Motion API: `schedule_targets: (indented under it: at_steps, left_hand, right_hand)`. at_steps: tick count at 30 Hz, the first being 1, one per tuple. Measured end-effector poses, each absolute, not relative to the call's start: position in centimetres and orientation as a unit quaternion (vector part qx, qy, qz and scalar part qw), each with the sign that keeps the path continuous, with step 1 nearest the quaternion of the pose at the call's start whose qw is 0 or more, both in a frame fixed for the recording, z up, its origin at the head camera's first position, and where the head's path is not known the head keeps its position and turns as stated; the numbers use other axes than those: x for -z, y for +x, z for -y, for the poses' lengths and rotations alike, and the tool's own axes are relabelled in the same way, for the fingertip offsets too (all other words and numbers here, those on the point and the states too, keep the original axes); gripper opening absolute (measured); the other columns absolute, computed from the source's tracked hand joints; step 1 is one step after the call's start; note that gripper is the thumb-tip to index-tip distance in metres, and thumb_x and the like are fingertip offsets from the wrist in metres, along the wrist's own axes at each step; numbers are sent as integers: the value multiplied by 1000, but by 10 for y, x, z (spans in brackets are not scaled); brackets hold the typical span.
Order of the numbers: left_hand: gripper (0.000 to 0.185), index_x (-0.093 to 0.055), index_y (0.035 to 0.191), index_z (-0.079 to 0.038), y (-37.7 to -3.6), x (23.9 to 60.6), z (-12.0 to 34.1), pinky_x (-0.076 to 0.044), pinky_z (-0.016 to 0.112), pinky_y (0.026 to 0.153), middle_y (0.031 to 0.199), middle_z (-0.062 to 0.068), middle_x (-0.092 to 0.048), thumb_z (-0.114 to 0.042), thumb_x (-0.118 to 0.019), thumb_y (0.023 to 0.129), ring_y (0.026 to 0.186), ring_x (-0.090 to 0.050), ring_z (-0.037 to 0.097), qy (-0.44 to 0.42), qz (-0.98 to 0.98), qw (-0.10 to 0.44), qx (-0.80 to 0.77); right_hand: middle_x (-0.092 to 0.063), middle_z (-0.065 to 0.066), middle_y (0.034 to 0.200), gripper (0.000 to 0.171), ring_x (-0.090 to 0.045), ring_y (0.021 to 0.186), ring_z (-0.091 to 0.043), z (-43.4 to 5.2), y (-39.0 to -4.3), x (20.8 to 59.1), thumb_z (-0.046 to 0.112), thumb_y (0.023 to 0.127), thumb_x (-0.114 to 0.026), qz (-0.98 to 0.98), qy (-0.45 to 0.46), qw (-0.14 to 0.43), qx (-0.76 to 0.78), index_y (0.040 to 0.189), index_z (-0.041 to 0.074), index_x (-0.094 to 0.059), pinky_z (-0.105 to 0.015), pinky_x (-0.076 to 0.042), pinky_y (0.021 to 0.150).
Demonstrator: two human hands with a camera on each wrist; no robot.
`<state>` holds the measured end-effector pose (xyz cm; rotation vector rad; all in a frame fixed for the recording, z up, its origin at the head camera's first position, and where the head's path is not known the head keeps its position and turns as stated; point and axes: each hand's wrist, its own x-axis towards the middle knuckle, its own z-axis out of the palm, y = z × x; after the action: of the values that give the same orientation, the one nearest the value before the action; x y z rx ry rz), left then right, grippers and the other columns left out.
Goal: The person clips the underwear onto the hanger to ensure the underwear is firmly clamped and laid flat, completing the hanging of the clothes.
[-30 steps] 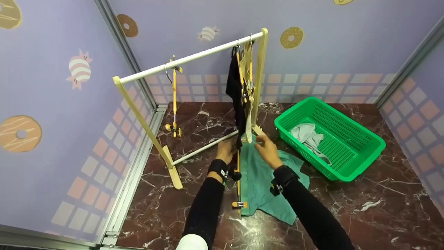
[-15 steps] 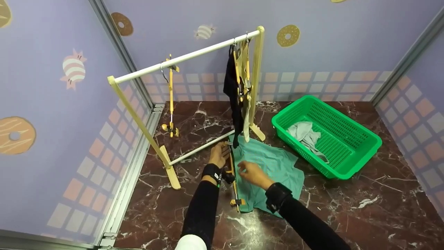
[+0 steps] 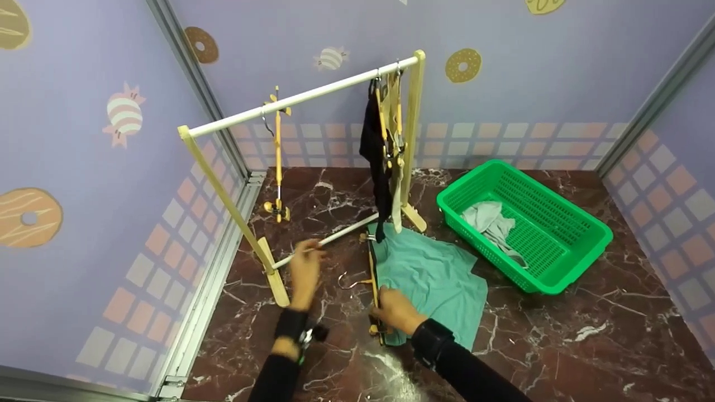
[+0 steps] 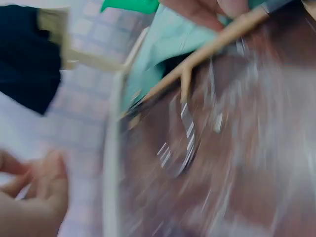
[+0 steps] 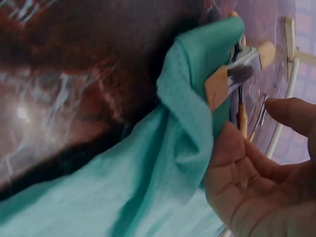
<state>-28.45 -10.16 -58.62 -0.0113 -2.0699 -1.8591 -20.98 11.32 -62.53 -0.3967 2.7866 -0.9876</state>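
The left hand [image 3: 304, 268] has left the wooden hanger [image 3: 373, 285] and hangs loosely open by the rack's lower rail [image 3: 327, 239]. The right hand [image 3: 394, 310] has dropped to the hanger's near clip [image 5: 232, 79], touching the teal garment [image 3: 433, 279] spread on the bench; its grip looks relaxed. Only the right wrist view shows cloth clamped.

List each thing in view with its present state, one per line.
Teal garment: flat on the floor, edge clipped into the wooden hanger.
Wooden hanger: lying on the floor.
Right hand: on the garment edge by the near clip.
Left hand: in the air, holds nothing.
Green basket: upright, grey cloth inside.
Rack: standing, dark garment hanging.
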Motion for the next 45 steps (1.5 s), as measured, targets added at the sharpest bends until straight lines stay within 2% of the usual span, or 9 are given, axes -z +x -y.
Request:
schedule_targets:
  at_steps: [3, 7, 10, 17, 23, 30, 35, 40, 45]
  left_hand:
    - [21, -67, 105, 7, -273, 576, 140, -51, 19, 78, 101, 18, -68, 16, -58, 89, 87, -64, 20, -5, 761, 337, 554]
    - [18, -61, 105, 9, -267, 550, 183, -47, 19, 74, 100, 20, -61, 15, -57, 89, 86, -56, 27, 8, 768, 419, 485]
    - [27, -51, 117, 9, -270, 536, 202, -49, 21, 72, 111, 22, -51, 8, -61, 92, 92, -52, 26, 33, 779, 403, 480]
    - [65, -34, 147, 5, -288, 521, 217, -53, 49, 99, 143, 23, -41, -11, -71, 95, 121, -52, 39, 56, 814, 324, 479]
    - [46, -48, 140, 7, -297, 520, 216, -59, 47, 89, 130, 24, -56, -12, -64, 101, 113, -61, 39, 38, 827, 318, 461]
    - [39, -57, 127, 12, -299, 521, 216, -56, 52, 91, 115, 29, -62, -8, -70, 96, 107, -62, 44, 39, 837, 352, 418]
    - [39, -58, 124, 14, -302, 520, 217, -53, 53, 98, 113, 30, -63, -5, -73, 93, 107, -61, 46, 37, 839, 359, 406]
    - [37, -59, 122, 14, -303, 519, 217, -54, 53, 96, 112, 31, -63, -2, -73, 91, 104, -63, 47, 32, 839, 369, 399]
    - [36, -60, 120, 14, -301, 519, 216, -57, 53, 91, 110, 31, -63, -1, -73, 91, 101, -65, 47, 26, 839, 376, 393]
  right_hand:
    - [-64, -18, 80, 39, -68, 70, -35, -105, -207, 627, 11, 90, -73, -944, -102, 82, 302, 116, -12, -55, -42, -59, 60]
    - [-65, -21, 85, 39, -69, 79, -41, -97, -209, 629, 13, 90, -76, -956, -59, 82, 274, 116, -8, -56, -48, -59, 64]
    - [-64, -19, 83, 31, -69, 77, -41, -96, -210, 630, 13, 89, -77, -961, -43, 73, 264, 107, -3, -57, -48, -59, 62]
    - [-61, -16, 74, 24, -67, 69, -39, -98, -211, 633, 5, 83, -80, -959, -62, 36, 273, 88, 0, -57, -45, -58, 57]
    - [-55, -4, 63, 23, -58, 56, -23, -103, -209, 629, -1, 81, -77, -943, -75, 44, 321, 73, 5, -57, -31, -47, 49]
    - [-41, 8, 45, 49, -41, 41, -8, -108, -209, 606, -4, 83, -71, -922, -76, 81, 371, 53, 18, -40, -21, -29, 42]
    - [-46, 6, 48, 41, -42, 42, -7, -116, -211, 582, -4, 85, -67, -913, -82, 91, 390, 58, 15, -43, -22, -28, 43]
    - [-37, 7, 51, 36, -35, 43, -6, -123, -209, 561, -4, 80, -66, -911, -95, 77, 395, 65, 13, -38, -23, -21, 48]
    - [-39, 8, 54, 7, -31, 47, -7, -127, -203, 540, -3, 77, -65, -902, -103, 69, 413, 84, -1, -64, -23, -23, 51]
